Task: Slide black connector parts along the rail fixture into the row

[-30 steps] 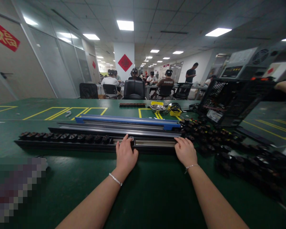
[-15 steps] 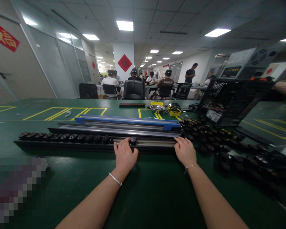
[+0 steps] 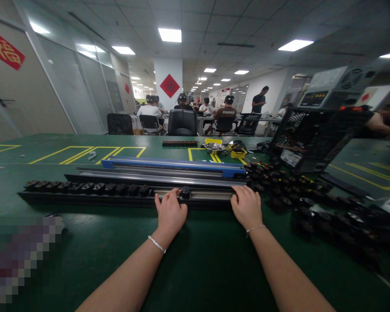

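A long black rail (image 3: 100, 199) with a pale metal channel lies across the table before me. A row of small black socket-like modules (image 3: 97, 187) fills its left half. One lone black module (image 3: 185, 192) sits in the channel, apart from that row. My left hand (image 3: 171, 210) is closed over the rail just left of the lone module, index fingertip close to its side, thumb pointing right. Farther right, my right hand (image 3: 248, 207) has its fingers curled over the rail near its right end. Parts of both grips are hidden behind the hands.
Behind the rail lie a dark metallic strip (image 3: 156, 177) and a blue bar (image 3: 172, 163). Black modules (image 3: 338, 216) are heaped at right, before an open computer case (image 3: 312, 138). A metal bowl (image 3: 214, 147) stands at the back. Other people sit beyond the green table (image 3: 195, 260).
The lone module has slid slightly right along the channel, away from my left fingertips. My right hand has shifted a little left along the rail. My left hand has barely moved.
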{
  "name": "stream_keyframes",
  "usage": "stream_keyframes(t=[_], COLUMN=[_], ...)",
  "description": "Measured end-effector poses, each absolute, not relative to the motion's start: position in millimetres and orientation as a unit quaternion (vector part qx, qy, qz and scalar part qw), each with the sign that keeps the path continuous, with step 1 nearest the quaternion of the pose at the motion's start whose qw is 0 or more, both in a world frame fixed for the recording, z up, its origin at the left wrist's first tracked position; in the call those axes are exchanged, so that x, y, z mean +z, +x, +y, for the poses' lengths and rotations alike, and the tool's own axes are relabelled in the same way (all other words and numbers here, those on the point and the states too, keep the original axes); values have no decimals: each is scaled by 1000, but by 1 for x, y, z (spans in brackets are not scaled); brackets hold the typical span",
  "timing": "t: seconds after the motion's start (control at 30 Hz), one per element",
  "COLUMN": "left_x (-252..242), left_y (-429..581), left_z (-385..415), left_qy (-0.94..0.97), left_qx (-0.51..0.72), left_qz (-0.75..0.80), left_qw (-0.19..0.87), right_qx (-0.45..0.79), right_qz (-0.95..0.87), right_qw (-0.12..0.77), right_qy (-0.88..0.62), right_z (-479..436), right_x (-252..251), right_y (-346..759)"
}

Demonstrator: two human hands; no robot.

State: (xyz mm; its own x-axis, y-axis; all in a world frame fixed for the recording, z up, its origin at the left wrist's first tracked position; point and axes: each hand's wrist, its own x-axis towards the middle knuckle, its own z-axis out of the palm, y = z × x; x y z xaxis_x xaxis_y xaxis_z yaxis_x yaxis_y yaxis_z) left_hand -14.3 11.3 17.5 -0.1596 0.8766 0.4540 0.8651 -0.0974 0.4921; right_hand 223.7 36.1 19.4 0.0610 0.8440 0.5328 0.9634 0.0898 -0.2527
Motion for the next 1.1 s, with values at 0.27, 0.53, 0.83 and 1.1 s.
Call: stream_keyframes(t=[0.27,0.53,0.83,1.1], left_x=[18,18,19,18], left_y=[-10,-8,-8,-7], left_z=[10,9,7,5], left_qy=[658,677,690,697], left_qx=[341,316,304,298], left_qz=[672,665,657,652], left_qw=[6,2,1,-7], right_qx=[-23,-27,-41,-39], right_qz=[-805,-807,-826,-825], right_qw=[253,215,182,144], right_qy=[-536,-549,-532,-545], right_z=[18,18,14,17], right_x=[23,21,23,31], right_y=[159,145,149,149])
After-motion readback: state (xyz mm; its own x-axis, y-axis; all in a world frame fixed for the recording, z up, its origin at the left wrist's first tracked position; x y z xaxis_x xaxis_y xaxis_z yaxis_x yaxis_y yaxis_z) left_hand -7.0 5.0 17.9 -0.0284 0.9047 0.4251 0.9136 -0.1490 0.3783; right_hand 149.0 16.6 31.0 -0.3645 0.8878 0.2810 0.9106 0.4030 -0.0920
